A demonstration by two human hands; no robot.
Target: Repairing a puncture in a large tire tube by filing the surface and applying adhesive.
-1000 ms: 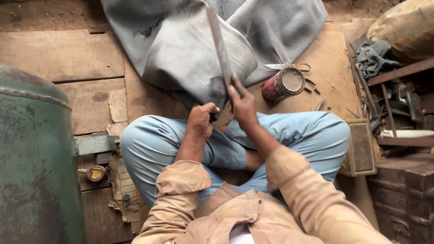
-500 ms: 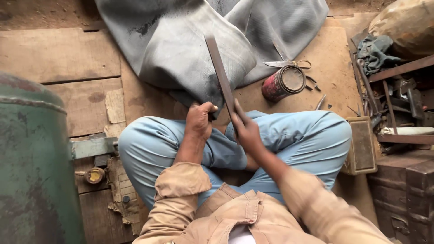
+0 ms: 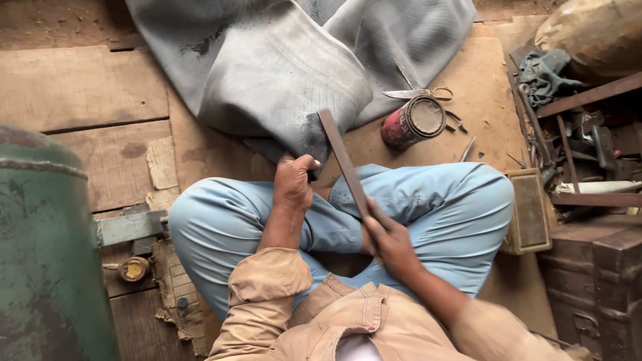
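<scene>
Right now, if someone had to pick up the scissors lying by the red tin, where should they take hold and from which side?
Best by the loop handles: the scissors lie flat on the board with the loops to the right and the blades pointing left. The red tin lies close in front, so coming from the far right side looks clearest. Neither the left hand nor the right hand is near them.

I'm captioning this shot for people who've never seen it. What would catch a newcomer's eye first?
Most striking is the long flat metal file, held slanting above the crossed legs by the right hand, while the left hand grips the edge of the big grey rubber sheet spread ahead. A red tin can lies on its side by scissors, and a green drum fills the left edge.
</scene>
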